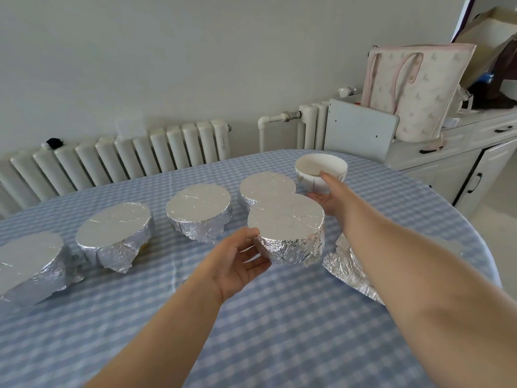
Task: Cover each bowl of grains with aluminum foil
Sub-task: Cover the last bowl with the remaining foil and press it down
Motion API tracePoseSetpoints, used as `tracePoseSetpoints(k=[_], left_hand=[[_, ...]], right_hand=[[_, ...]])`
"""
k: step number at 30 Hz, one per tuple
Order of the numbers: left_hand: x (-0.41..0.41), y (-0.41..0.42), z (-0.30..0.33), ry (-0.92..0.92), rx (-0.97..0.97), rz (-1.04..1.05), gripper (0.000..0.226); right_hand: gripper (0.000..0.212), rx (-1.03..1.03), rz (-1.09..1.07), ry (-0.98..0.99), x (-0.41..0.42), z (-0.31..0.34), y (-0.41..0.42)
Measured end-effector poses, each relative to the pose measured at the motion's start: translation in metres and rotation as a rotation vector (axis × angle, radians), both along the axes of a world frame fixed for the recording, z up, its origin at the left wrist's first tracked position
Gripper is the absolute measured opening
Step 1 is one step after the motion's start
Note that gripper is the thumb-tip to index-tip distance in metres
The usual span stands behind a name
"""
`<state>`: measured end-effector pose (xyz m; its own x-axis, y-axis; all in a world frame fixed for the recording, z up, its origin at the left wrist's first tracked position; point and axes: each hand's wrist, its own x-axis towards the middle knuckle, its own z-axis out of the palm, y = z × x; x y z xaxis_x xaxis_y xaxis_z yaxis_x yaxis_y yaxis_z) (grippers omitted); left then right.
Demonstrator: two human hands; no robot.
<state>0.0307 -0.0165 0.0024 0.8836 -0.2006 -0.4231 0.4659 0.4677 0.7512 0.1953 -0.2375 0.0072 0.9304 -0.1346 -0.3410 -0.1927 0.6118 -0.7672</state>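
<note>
Several foil-covered bowls stand in a row on the blue checked tablecloth (279, 317): one at the far left (28, 259), then a second (114, 231), a third (198, 211) and one behind (265, 189). My left hand (240, 259) grips the nearest foil-covered bowl (288, 231), thumb at its top edge and fingers against its side. My right hand (327, 197) holds an uncovered white bowl (313, 166) with some grains, thumb over the rim and fingers underneath. A loose foil sheet (344, 264) lies partly hidden under my right forearm.
The table's rounded edge (475, 233) curves away on the right. Beyond it is a white cabinet (447, 163) bearing a pale tote bag (414, 88). A white radiator (126, 158) runs along the wall behind the table.
</note>
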Motion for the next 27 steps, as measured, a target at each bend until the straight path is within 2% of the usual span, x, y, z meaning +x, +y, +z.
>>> tracePoseSetpoints(k=[7, 10, 13, 16, 22, 25, 27], left_hand=[[0.005, -0.010, 0.000, -0.017, 0.014, 0.008, 0.031], [0.007, -0.013, 0.000, -0.016, 0.038, 0.004, 0.023], [0.009, -0.019, -0.002, 0.008, 0.031, 0.008, 0.012], [0.011, -0.034, -0.005, 0.014, 0.058, 0.021, 0.014], [0.023, -0.082, -0.004, 0.039, 0.061, 0.084, 0.011], [0.036, -0.109, 0.004, 0.069, 0.036, 0.136, 0.013], [0.049, -0.125, 0.010, 0.077, 0.023, 0.150, 0.012]], right_hand=[[0.051, -0.043, -0.031, 0.033, 0.002, 0.002, -0.002], [0.043, -0.068, -0.022, 0.006, -0.009, -0.003, -0.009], [0.051, -0.052, 0.011, 0.013, -0.027, -0.007, -0.023], [0.034, 0.030, -0.048, 0.026, -0.045, -0.005, -0.037], [0.034, 0.121, -0.203, -0.035, -0.088, 0.012, -0.067], [0.050, 0.149, -0.269, -0.130, -0.105, 0.021, -0.082], [0.051, 0.163, -0.288, -0.177, -0.115, 0.026, -0.090]])
